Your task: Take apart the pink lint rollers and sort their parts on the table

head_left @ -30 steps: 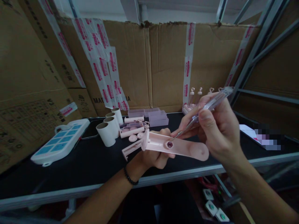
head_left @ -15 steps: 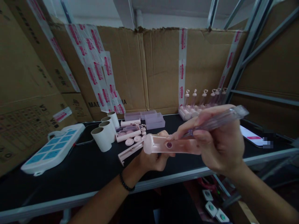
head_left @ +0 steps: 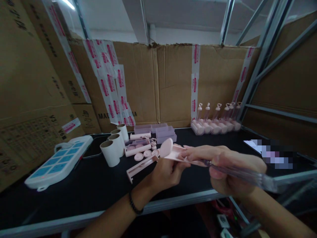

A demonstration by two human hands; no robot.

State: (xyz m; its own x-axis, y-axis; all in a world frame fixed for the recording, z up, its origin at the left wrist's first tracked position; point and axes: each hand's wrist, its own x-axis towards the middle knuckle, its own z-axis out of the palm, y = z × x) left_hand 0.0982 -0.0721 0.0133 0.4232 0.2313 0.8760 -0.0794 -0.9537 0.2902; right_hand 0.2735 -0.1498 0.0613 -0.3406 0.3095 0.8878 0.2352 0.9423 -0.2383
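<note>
Over the front of the table, my left hand (head_left: pixel 164 173) is closed round a pink plastic trough-shaped part (head_left: pixel 175 152) with a rounded end plate. My right hand (head_left: pixel 235 168) grips a long clear plastic rod-like tool (head_left: pixel 250 176) that points out to the right, blurred by motion. Its fingertips reach into the pink part's hollow side. What they touch inside is hidden. Just left of my left hand lies another open pink trough part (head_left: pixel 141 168), with small pink discs (head_left: pixel 139 156) behind it.
White cardboard tubes (head_left: pixel 110 153) stand left of the pink pieces, near a white power strip (head_left: pixel 60 162). Lilac boxes (head_left: pixel 165 134) sit at the back. Several assembled pink pieces with clear stems (head_left: pixel 215 126) line the back right. A phone (head_left: pixel 257 148) lies at right.
The pink part has tilted, so its end plate now faces more upward. My right hand has lowered and turned, swinging the clear tool's far end downward. The camera view has shifted slightly.
</note>
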